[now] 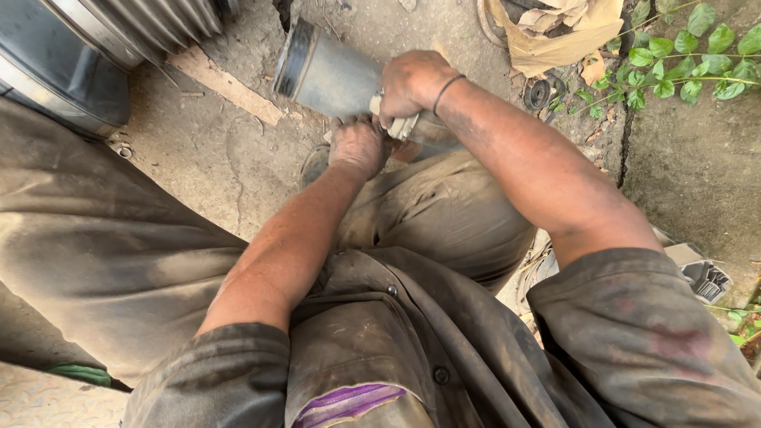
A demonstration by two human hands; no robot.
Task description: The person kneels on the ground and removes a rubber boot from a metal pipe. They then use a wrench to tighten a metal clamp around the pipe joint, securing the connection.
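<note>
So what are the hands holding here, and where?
Both grip a grey pipe at its near end: right hand on top, left hand below.

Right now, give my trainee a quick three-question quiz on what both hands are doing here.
1. True or false: the right hand lies on top of the grey tube.
2. What lies on the ground left of the tube? A) wood strip B) red bucket C) blue rope
3. Where is the left hand relative to the right?

Key: 1 true. 2 A, the wood strip. 3 Just below it, nearer the body, at the tube's near end.
</note>
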